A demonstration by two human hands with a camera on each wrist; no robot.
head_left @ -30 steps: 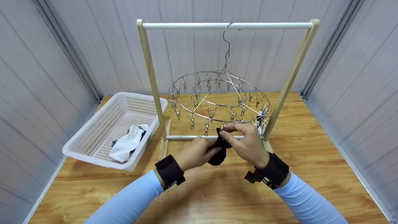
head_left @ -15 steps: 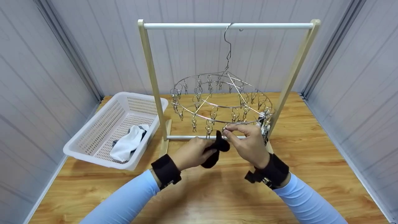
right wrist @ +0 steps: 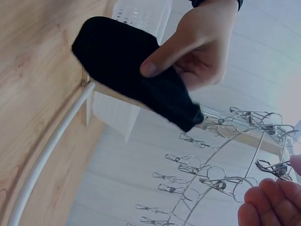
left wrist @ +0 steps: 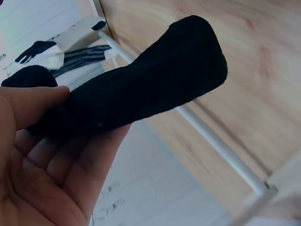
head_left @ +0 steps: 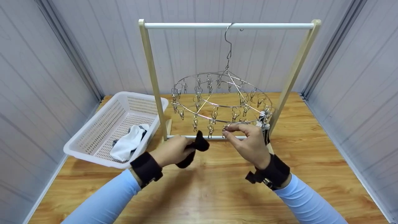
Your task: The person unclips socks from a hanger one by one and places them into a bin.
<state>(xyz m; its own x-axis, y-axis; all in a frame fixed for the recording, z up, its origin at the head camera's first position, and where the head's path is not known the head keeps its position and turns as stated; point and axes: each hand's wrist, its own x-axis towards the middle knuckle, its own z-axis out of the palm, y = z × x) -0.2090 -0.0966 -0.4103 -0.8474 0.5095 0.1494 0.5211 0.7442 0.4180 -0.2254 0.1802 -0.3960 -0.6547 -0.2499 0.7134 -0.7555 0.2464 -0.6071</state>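
Observation:
In the head view my left hand (head_left: 174, 150) pinches a black sock (head_left: 201, 142) between thumb and fingers, left of centre and apart from the clips. The left wrist view shows the sock (left wrist: 155, 77) sticking out past the fingers. My right hand (head_left: 248, 140) pinches a metal clip (right wrist: 277, 168) at the front edge of a round wire drying hanger (head_left: 205, 117); this clip bears no sock. Several other clips dangle from its rings. At the hanger's right side hang black-and-white socks (head_left: 266, 128), partly hidden behind the right hand.
A white rack bar (head_left: 186, 26) on wooden posts carries the hanger. To the left stands a white perforated basket (head_left: 93, 161), a white sock (head_left: 128, 143) and something dark grey inside. Pale panel walls (head_left: 351, 93) enclose the wooden tabletop (head_left: 217, 193).
The black sock has come away from the clip and moved left with my left hand. The right hand stays at the clip. The hanger has shifted slightly right.

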